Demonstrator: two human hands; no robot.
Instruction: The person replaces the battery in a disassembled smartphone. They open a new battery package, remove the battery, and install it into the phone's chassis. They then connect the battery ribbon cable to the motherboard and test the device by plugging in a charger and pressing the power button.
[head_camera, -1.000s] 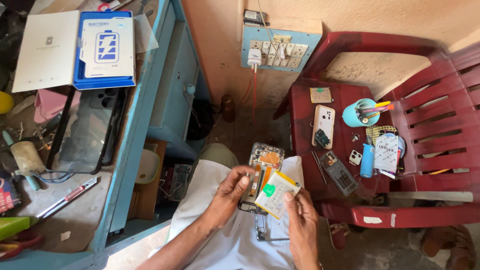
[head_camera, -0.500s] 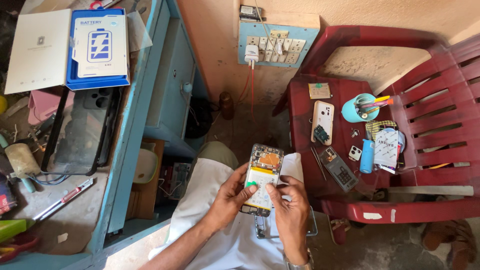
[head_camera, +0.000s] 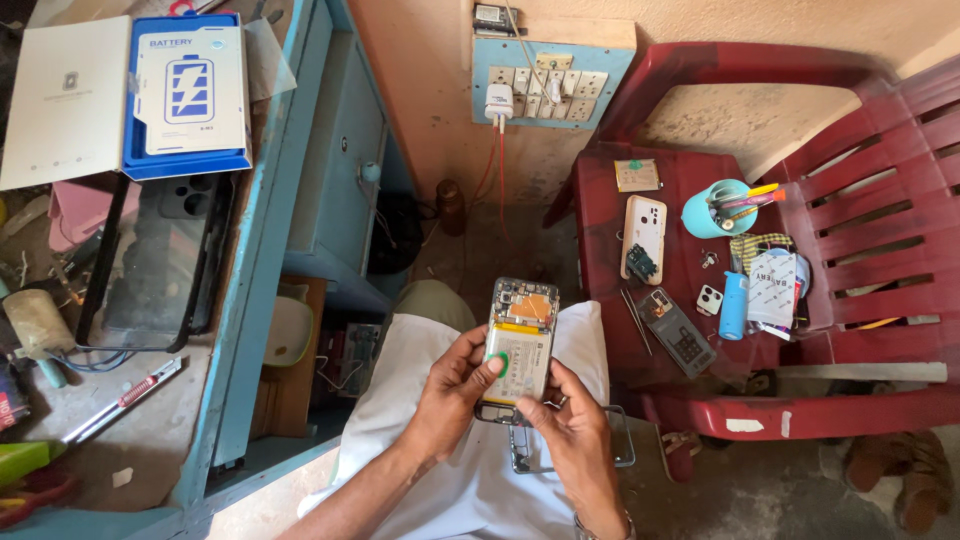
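I cradle the opened phone (head_camera: 520, 350) over my lap with both hands, my left hand (head_camera: 455, 390) gripping its edge with the thumb on the battery (head_camera: 518, 362), my right hand (head_camera: 572, 432) grasping the lower corner to steady it.

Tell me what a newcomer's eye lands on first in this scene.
First, the opened phone at bottom centre, its back off and a pale battery showing, held over the lap by the left hand and the right hand. Next, the red plastic chair at right, its seat strewn with phone parts and a light blue cup of tools. At top left, a blue box lies on the workbench.
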